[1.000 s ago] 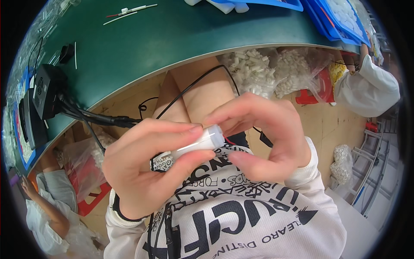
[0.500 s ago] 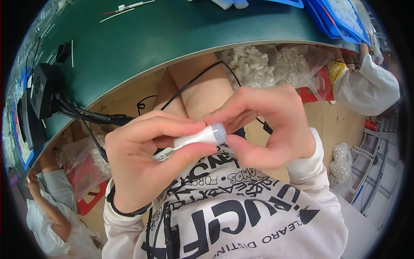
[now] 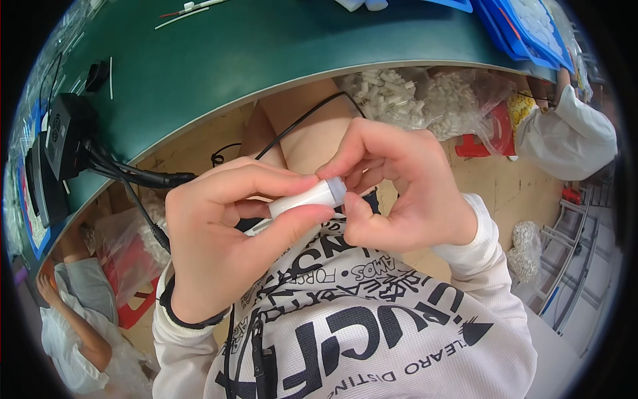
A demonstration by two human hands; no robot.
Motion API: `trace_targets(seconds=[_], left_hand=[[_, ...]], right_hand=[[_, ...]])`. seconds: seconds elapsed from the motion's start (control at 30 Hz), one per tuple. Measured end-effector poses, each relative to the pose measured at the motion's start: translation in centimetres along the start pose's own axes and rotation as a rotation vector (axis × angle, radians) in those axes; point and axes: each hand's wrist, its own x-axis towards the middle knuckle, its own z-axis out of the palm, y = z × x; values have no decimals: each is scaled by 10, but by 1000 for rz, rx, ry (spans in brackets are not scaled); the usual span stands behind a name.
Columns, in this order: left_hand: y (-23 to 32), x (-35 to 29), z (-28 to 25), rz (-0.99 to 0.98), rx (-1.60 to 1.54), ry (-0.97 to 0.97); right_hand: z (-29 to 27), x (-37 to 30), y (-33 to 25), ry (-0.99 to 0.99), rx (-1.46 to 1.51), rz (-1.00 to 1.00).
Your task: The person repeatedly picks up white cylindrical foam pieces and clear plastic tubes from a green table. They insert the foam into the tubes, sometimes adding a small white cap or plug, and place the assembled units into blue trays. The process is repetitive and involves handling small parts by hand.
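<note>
Above my lap I hold a small white plastic tube (image 3: 304,199) lying nearly level, its one end tipped slightly up. My left hand (image 3: 226,223) is closed round its body, thumb below and fingers above. A translucent, greyish cap-like end (image 3: 337,191) points to the right. Against this end, the thumb and forefinger of my right hand (image 3: 405,189) are pinched, with the other fingers curled behind. Part of the tube's body is covered by my left thumb and fingers.
A green table (image 3: 252,53) curves ahead, with blue trays (image 3: 508,33) at its far right and a black device with thick cables (image 3: 70,136) at left. Clear bags of white parts (image 3: 385,96) sit under its edge. People sit at both sides; a metal ladder (image 3: 575,249) is at right.
My right hand has shifted slightly left and up, its thumb drawing in closer against the translucent end. The tube stays in my left hand, almost in the same place.
</note>
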Motion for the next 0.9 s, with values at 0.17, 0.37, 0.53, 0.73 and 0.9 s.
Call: trace_targets(seconds=[0.17, 0.37, 0.53, 0.73, 0.9], left_hand=[[-4, 4, -7, -119, -178, -57], [-7, 8, -8, -191, -338, -57], [-9, 10, -11, -219, -335, -86], [-8, 11, -8, -251, -327, -97], [-8, 12, -7, -270, -320, -106]], right_hand=[[-4, 0, -2, -72, 47, 81], [-12, 4, -13, -150, 254, 327], [-14, 6, -11, -182, 193, 321], [-12, 6, -6, -183, 78, 192], [-5, 6, -7, -120, -316, -117]])
